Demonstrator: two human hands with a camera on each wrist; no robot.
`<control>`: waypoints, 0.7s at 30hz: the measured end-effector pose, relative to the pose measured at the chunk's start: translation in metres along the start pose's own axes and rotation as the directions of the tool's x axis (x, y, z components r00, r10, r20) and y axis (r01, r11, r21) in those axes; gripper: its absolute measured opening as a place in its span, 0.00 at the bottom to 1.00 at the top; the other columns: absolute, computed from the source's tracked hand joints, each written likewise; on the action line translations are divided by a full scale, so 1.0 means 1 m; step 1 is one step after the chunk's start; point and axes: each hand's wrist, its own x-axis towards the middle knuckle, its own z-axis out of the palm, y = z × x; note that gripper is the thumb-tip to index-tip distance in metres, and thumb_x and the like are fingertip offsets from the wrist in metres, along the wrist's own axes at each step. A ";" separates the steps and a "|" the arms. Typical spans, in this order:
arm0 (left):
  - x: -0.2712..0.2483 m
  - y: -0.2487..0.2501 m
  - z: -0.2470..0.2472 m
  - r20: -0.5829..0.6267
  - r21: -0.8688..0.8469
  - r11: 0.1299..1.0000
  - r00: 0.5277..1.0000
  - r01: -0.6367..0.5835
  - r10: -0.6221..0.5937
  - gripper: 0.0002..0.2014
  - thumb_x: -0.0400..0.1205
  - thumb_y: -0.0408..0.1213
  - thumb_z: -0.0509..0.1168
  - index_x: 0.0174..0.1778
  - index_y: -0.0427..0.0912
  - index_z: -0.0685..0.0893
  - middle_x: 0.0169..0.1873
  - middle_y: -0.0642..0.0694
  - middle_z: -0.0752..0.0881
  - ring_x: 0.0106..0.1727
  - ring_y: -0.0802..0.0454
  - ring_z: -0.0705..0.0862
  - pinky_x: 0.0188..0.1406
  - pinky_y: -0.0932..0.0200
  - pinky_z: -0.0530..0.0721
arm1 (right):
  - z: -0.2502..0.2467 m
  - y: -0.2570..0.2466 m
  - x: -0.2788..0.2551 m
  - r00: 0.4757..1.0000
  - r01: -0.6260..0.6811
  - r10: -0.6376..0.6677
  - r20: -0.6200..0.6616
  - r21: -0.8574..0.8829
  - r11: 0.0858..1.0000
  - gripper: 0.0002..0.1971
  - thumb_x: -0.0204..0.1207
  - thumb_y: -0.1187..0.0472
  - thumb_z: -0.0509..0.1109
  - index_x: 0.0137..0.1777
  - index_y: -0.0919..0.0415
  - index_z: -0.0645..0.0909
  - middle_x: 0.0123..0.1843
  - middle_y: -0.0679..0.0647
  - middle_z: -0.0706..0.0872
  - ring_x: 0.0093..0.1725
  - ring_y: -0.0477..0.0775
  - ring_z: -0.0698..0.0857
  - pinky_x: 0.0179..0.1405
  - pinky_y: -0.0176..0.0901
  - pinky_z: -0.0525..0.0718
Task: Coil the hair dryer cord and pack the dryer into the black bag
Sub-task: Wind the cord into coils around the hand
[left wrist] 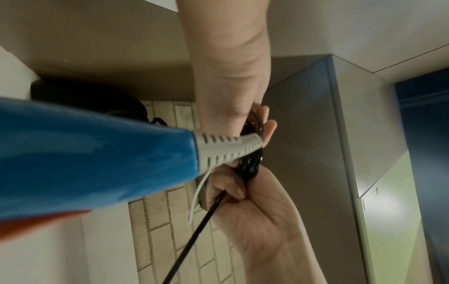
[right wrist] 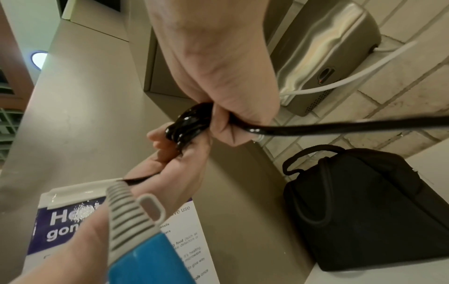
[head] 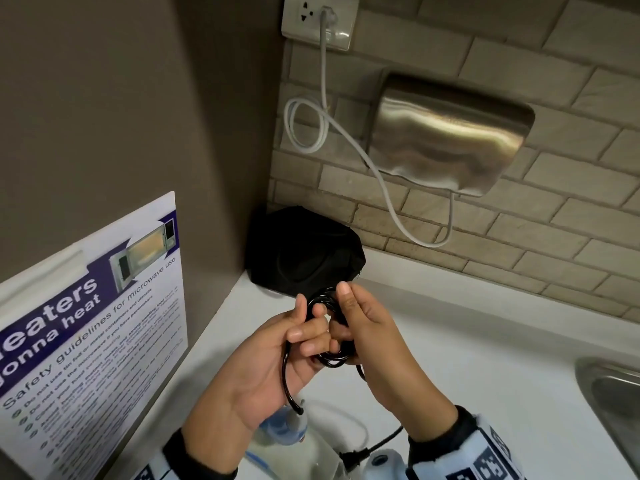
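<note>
Both hands hold a small coil of glossy black cord (head: pixel 329 355) above the white counter (head: pixel 467 375). My left hand (head: pixel 304 336) pinches the coil's left side between thumb and fingers. My right hand (head: pixel 349 313) curls round its right side, index finger raised. The blue hair dryer (head: pixel 284 427) hangs under the left hand by its grey ribbed cord sleeve (left wrist: pixel 228 148). A free length of cord (right wrist: pixel 340 126) runs from the right fist to the plug (head: pixel 353 460). The black bag (head: pixel 301 254) sits in the corner behind the hands, apparently closed, handle (right wrist: pixel 308 155) up.
A steel hand dryer (head: pixel 446 133) hangs on the tiled wall, its white cable (head: pixel 381 181) looping to a socket (head: pixel 318 22). A microwave safety poster (head: pixel 86 341) covers the left wall. A steel sink (head: pixel 616 393) is at the right edge.
</note>
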 end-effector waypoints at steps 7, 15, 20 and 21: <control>0.002 -0.003 0.008 -0.172 0.054 0.993 0.979 -0.105 0.112 0.15 0.86 0.43 0.54 0.36 0.42 0.75 0.21 0.53 0.72 0.21 0.57 0.73 0.44 0.58 0.78 | -0.007 0.016 0.010 0.992 0.083 -0.101 -0.077 -0.204 0.975 0.17 0.84 0.49 0.59 0.46 0.60 0.82 0.23 0.43 0.73 0.24 0.43 0.70 0.22 0.34 0.67; 0.004 0.001 0.003 -0.309 0.093 0.942 0.890 -0.323 0.336 0.14 0.86 0.42 0.53 0.37 0.41 0.74 0.22 0.54 0.72 0.21 0.58 0.72 0.51 0.57 0.74 | -0.022 0.047 -0.001 0.947 0.293 -0.302 0.108 -0.677 0.675 0.11 0.85 0.55 0.59 0.58 0.45 0.82 0.23 0.38 0.75 0.25 0.44 0.71 0.27 0.31 0.66; 0.007 0.004 -0.002 -0.364 0.168 0.902 0.826 -0.397 0.431 0.13 0.88 0.33 0.53 0.39 0.37 0.77 0.28 0.49 0.83 0.26 0.56 0.82 0.51 0.53 0.79 | -0.025 0.053 -0.023 0.951 0.308 -0.169 0.259 -0.842 0.442 0.19 0.86 0.53 0.55 0.75 0.37 0.66 0.40 0.43 0.84 0.38 0.45 0.82 0.39 0.33 0.75; 0.007 0.005 -0.003 -0.367 0.202 0.893 0.814 -0.403 0.450 0.12 0.88 0.33 0.53 0.43 0.35 0.78 0.32 0.47 0.88 0.31 0.54 0.87 0.51 0.53 0.80 | -0.024 0.054 -0.028 0.956 0.294 -0.140 0.258 -0.858 0.422 0.19 0.86 0.52 0.54 0.75 0.35 0.64 0.48 0.47 0.87 0.45 0.50 0.84 0.44 0.38 0.78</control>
